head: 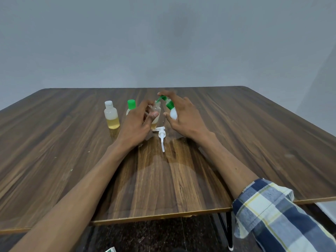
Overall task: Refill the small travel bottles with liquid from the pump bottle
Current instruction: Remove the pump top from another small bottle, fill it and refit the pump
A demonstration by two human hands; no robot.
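My left hand [140, 120] grips a small clear travel bottle [156, 113] with no cap; a little yellow liquid sits at its bottom. My right hand [181, 113] holds a white pump bottle with a green pump head [171, 108], tilted so its green nozzle points into the small bottle's mouth. My forefinger lies over the pump top. A capped clear bottle half full of yellow liquid [111, 115] stands to the left. Behind my left hand stands a bottle with a green cap [131, 104], its body mostly hidden.
A loose white pump head with its tube [161, 137] lies on the wooden table [72, 160] just in front of my hands. The table's near edge is at the bottom, with a black leg [227, 231] under it. A grey wall is behind.
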